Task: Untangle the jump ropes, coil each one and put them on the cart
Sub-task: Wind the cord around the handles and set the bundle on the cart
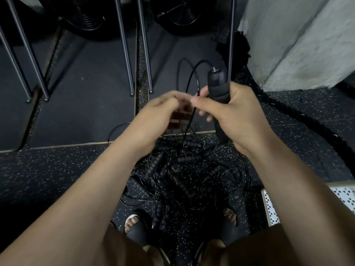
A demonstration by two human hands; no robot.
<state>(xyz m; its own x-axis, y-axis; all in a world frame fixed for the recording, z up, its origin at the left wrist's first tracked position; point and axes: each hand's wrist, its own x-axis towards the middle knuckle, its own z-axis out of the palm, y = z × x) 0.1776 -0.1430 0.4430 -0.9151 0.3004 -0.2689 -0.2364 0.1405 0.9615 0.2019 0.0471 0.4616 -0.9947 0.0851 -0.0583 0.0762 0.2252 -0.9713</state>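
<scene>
Right grip [236, 120]: clenched round a black foam handle [218, 83], held upright, its metal swivel end on top. My thumb lies against the cord [189, 79] just left of the handle.

Left grip [159, 116]: blurred, just left of the right grip and almost touching it. The fingers are curled at the cord; I cannot tell whether they pinch it.

Cord: leaves the handle top, arcs up and over away from me, then drops between the two grips.

Below the grips: the cord runs down into the pile [182, 169], a tangle of thin black cords and ribbed handles on the speckled floor [57, 179]. Nearer me than the pile are my feet in black sandals [138, 229], one either side.

Lower right of the right grip: a corner of the perforated white cart [269, 208], apart from the pile.

Right of the grip: a thick black rope [288, 112] along the floor, then a pale wall [297, 45].

Beyond the grips: dark mats [86, 93] and slanted metal legs [124, 45].
</scene>
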